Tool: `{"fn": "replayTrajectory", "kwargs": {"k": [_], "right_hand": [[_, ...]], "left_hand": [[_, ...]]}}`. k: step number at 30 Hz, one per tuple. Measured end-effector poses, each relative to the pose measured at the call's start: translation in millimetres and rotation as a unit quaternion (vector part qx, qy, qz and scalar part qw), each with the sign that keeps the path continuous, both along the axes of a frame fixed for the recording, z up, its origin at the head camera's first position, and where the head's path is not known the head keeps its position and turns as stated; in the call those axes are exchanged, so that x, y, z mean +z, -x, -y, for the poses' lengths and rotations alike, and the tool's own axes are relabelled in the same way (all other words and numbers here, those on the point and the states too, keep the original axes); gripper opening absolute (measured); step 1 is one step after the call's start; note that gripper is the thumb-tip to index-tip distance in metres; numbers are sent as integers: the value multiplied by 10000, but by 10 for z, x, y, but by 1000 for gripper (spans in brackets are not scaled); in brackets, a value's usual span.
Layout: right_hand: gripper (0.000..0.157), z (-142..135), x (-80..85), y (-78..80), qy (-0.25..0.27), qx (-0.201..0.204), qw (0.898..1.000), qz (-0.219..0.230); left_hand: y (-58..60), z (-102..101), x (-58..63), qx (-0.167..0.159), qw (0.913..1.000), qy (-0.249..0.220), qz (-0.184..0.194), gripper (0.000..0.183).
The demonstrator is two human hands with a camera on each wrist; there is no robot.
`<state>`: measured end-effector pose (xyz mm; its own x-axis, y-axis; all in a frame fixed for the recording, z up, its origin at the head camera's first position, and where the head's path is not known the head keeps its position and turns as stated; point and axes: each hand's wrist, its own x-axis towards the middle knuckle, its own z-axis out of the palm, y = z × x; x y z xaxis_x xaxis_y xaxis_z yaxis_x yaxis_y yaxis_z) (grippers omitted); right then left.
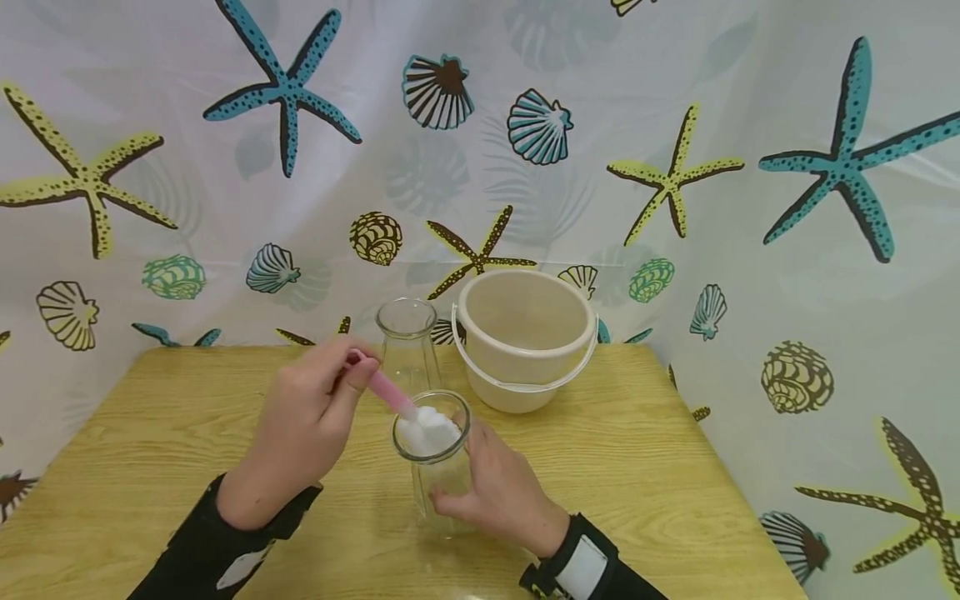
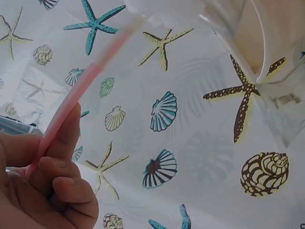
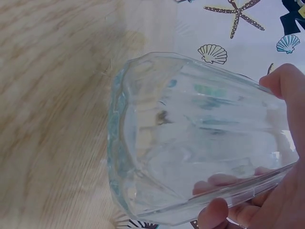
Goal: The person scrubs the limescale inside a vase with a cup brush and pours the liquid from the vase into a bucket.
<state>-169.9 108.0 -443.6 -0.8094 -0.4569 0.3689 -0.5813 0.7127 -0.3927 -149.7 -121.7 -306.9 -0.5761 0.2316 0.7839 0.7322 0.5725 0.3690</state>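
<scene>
In the head view my left hand (image 1: pixel 307 417) pinches the pink handle of a cup brush (image 1: pixel 390 393) between thumb and fingers. The brush's white, sponge-like head sits in the mouth of a glass vase (image 1: pixel 442 500). My right hand (image 1: pixel 510 492) grips this vase around its side. The left wrist view shows the pink handle (image 2: pixel 71 98) running up from the curled fingers, its white head blurred at the top edge. Seen from the right wrist, the clear ribbed vase (image 3: pixel 190 129) is tilted, its thick base toward the tabletop and fingers wrapped around its other end.
A second glass vase (image 1: pixel 408 354) stands just behind the held one. To its right is a beige bucket (image 1: pixel 517 387) with a white handle. The wooden table (image 1: pixel 637 483) is bordered by a curtain (image 1: pixel 465 183) printed with starfish and shells.
</scene>
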Motion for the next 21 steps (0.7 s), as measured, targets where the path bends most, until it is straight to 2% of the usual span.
{"fn": "replayTrajectory", "kwargs": {"k": [6,10,13,16,18,21], "right_hand": [[90,-6,-10,6,-1,-25,10000,-71],[87,-2,-13,8,-20,-49,9999,-111],[86,2,-10,7,-28,-40,9999,-119],[85,4,-11,6,-17,-5,10000,-94],[85,6,-14,8,0,14,10000,-81],[85,9,-16,11,22,33,10000,-70]], "left_hand": [[-86,181,132,167,9974,-548,-444,12],[-122,274,137,370,9919,-851,-868,10],[-142,315,104,440,9871,-1000,-1172,20],[-153,336,53,431,9855,-851,-1402,35],[-154,340,14,398,9864,-643,-1462,38],[-151,350,-59,360,9894,-268,-1380,42]]}}
